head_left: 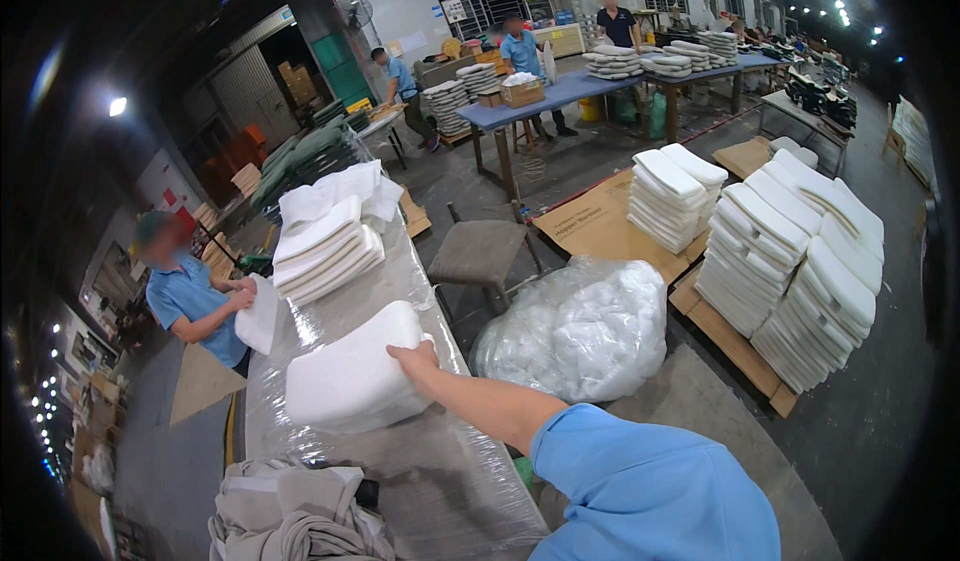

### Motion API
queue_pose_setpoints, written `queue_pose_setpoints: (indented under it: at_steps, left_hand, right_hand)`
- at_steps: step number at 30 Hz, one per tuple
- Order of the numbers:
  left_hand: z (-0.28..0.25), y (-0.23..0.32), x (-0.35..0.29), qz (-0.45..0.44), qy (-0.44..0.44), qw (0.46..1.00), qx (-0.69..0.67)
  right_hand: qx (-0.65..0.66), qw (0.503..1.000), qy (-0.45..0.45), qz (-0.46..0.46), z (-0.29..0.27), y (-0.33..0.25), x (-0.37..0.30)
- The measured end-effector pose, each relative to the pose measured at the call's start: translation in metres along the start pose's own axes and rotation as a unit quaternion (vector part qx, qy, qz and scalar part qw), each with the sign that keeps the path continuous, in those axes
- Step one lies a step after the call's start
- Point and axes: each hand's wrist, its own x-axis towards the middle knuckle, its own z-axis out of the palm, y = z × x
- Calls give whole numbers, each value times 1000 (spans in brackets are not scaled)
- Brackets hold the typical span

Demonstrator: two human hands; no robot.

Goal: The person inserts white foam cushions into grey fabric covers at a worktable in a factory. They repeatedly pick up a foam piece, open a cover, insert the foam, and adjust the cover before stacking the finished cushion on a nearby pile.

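My right hand [415, 361] reaches in from the lower right and is closed on the right edge of a white foam pad [345, 366]. That pad is the top one of a small stack lying on a table [410, 501] covered with clear plastic film. How many pads my fingers take in is hidden. My left hand is out of the picture. Farther along the same table stands a taller stack of white pads [325, 261]. Close to me lies a heap of beige-grey fabric [295, 511].
Across the table a co-worker [195, 291] in a blue shirt handles a white sheet [260, 316]. At the right are a chair [480, 253], a plastic bag of white stuffing [575, 331] and tall pad stacks [760, 236] on cardboard. Blue-topped tables [555, 101] stand farther back.
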Motion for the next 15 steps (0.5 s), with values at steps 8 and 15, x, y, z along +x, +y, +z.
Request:
queue_pose_setpoints:
  at_steps: [8,15]
  left_hand:
    - [-10,0,-5,-12,17,1000,21]
    - [-17,4,-18,-5,25,999,19]
  right_hand:
    - [-23,999,36,2,46,-19,-33]
    - [96,985,38,-141,33,-49,-40]
